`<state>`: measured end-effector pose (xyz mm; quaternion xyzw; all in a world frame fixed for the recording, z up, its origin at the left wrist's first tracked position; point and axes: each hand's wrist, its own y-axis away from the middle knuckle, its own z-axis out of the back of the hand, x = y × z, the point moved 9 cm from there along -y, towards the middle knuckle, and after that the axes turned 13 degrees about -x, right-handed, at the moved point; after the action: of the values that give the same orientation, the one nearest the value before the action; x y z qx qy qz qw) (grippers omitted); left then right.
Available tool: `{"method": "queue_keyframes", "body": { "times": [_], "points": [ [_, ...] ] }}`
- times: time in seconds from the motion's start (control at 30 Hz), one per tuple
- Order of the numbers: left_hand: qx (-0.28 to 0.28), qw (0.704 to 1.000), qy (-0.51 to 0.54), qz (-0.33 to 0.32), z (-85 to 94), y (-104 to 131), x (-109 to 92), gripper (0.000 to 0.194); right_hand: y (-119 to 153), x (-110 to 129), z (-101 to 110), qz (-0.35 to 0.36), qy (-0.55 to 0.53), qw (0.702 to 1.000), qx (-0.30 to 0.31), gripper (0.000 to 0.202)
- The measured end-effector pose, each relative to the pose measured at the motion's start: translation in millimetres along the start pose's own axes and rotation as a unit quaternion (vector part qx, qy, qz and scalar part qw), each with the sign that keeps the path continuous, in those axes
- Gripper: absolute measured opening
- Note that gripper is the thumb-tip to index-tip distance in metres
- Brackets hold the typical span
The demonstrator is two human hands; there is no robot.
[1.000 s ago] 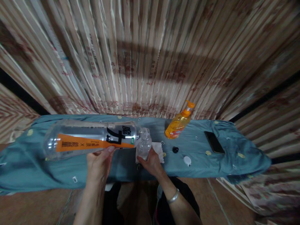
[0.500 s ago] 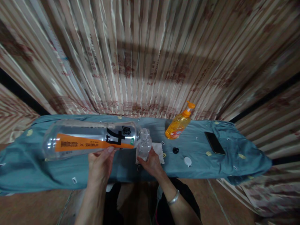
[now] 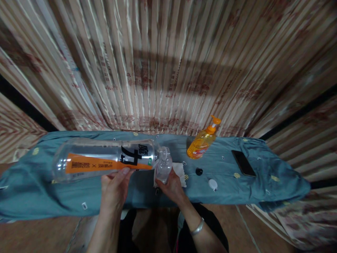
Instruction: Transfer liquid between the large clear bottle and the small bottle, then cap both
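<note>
My left hand (image 3: 116, 184) is closed around a large clear plastic bottle (image 3: 105, 156) with an orange and silver label. That bottle lies nearly level, its neck pointing right. Closed on a small clear bottle (image 3: 163, 167) is my right hand (image 3: 172, 186), which has a silver bracelet at the wrist. The mouth of the large bottle meets the top of the small one; whether liquid passes between them I cannot tell. Under the small bottle lies a white cloth or tissue (image 3: 180, 172), partly hidden by my right hand.
A pump bottle of orange liquid (image 3: 200, 144) stands behind and to the right. Nearer are a black cap (image 3: 199, 171) and a white round lid (image 3: 212, 184). A dark phone (image 3: 243, 163) lies farther right on the teal cloth (image 3: 223, 193). Striped curtains (image 3: 168, 70) hang behind.
Both hands keep their holds, and the two bottles stay mouth to mouth. The whole view has shifted slightly, with everything sitting a little lower and farther right.
</note>
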<state>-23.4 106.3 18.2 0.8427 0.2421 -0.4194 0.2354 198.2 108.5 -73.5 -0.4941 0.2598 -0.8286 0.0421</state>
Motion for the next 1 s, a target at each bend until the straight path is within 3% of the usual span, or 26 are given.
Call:
{"method": "queue_keyframes", "body": {
  "times": [0.53,1.0],
  "points": [
    [0.041,0.999,0.014,-0.021,-5.8,2.9,-3.7,0.036,-1.5,2.6,1.9,-0.01,-0.008,1.0,0.0,0.076],
    [0.026,0.999,0.016,-0.01,-5.2,5.0,-6.3,0.04,0.2,-1.3,-0.2,-0.021,-0.004,1.0,0.007,0.07]
  ]
}}
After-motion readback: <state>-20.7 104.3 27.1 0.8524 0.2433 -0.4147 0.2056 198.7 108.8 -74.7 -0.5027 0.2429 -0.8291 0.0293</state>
